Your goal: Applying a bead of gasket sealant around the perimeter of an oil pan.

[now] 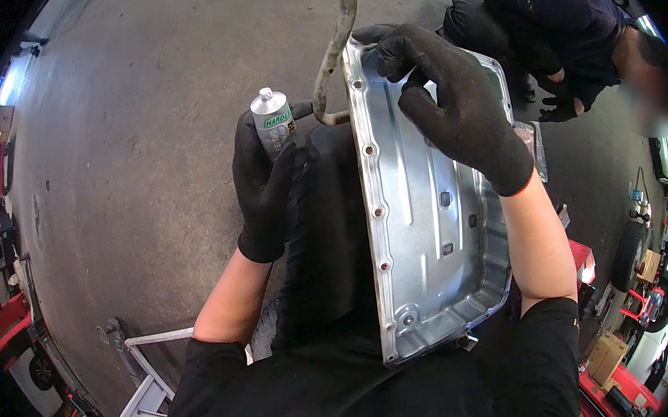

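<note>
My left hand (261, 191), in a black glove, is wrapped round a silver tube (269, 116) with a green-banded label, its capped or nozzled end upward. A shallow metal oil pan (407, 175) stands tilted against my body, its inside facing me. Bolt holes line its flange, and three small dark blocks sit on its floor. Over the pan's far end is my gloved right hand (468, 101), with thumb and fingers curled together in a pinch. Whether something small is between the fingertips, I cannot make out.
A bent grey pipe (336, 60) comes down beside the pan's far left corner. At the upper right a person in dark clothes (552, 30) crouches close by. Red equipment, boxes and a white car (659, 320) line the right. A white metal frame (151, 386) stands at the lower left.
</note>
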{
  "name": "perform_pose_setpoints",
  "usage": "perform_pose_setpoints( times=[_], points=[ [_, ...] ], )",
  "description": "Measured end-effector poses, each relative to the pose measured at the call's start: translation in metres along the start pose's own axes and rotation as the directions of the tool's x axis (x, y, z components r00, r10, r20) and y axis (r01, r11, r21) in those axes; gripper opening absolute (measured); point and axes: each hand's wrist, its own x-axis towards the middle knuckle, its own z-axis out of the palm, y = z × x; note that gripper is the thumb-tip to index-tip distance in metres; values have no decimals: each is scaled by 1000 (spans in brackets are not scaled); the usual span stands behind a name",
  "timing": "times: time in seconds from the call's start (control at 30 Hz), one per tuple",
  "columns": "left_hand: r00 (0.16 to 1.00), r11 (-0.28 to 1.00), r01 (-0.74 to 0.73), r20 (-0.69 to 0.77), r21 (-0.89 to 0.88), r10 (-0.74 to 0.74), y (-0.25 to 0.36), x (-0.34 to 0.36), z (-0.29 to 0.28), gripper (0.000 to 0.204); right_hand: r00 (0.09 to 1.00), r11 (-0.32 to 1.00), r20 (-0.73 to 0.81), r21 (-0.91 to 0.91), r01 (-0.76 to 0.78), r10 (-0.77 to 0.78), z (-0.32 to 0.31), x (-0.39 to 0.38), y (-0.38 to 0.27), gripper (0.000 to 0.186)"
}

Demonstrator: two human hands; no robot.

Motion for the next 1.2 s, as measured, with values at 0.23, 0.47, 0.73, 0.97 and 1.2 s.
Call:
perform_pose_setpoints(
  times=[0.23, 0.47, 0.73, 0.97, 1.2],
  points=[
    [996, 995, -77, 54, 70, 73, 1, 5, 2, 45, 998, 990, 63, -139, 22, -13, 4, 1, -4, 54],
    [996, 994, -69, 55, 90, 65, 8, 4, 5, 42, 989, 967, 132, -235, 102, -72, 1, -6, -11, 58],
    [1000, 1000, -22, 12, -5, 22, 0, 3, 1, 42, 997, 979, 39, -189, 78, -72, 2, 1, -3, 49],
    [995, 994, -83, 69, 71, 78, -2, 3, -1, 42, 999, 976, 21, -212, 52, -49, 5, 11, 9, 42],
    [990, 973, -135, 62, 189, 125, -6, 4, -4, 40, 998, 976, 14, -209, 60, -59, 7, 7, 9, 46]
  ],
)
